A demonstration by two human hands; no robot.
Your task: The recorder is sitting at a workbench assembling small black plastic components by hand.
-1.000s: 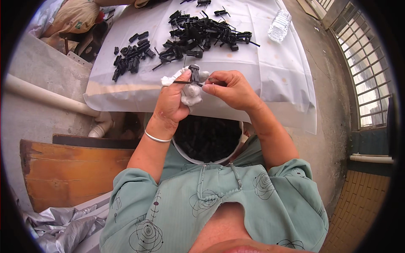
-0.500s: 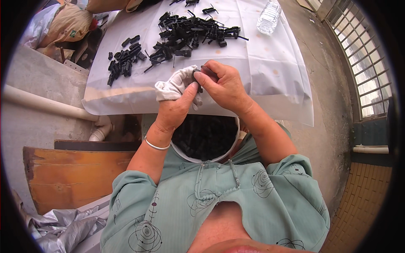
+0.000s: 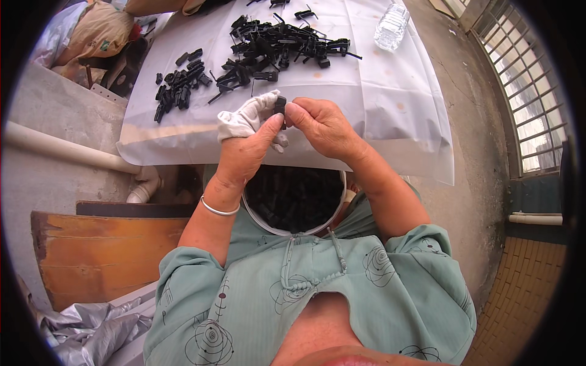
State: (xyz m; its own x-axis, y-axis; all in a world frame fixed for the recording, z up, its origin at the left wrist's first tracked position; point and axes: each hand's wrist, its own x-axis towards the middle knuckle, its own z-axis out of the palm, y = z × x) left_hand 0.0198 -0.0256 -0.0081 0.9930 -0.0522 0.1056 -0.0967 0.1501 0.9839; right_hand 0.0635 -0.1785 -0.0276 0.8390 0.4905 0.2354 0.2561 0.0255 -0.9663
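My left hand [image 3: 253, 137] wears a white cloth glove over the fingers, with the thumb bare. Between that thumb and the gloved fingers is a small black plastic part [image 3: 281, 105], held upright above the near table edge. My right hand [image 3: 320, 125] is bare and closed, its thumb and fingertips pressed together against the right side of the part. Whatever the right fingers pinch is hidden. Below both hands, a white-rimmed bucket [image 3: 268, 227] filled with dark pieces stands between my knees.
A large heap of black plastic parts [image 3: 284, 43] with thin stems lies across the sheet-covered table [image 3: 390, 110]. Left of it is a smaller pile of black pieces [image 3: 180, 85]. A clear plastic bottle [image 3: 391, 27] lies at far right. An orange-brown board [image 3: 110, 253] leans at the left.
The right hand's raised fingers have come down, and a dark flat piece seen at them before is now out of sight. The black part now shows more plainly, upright in my left hand.
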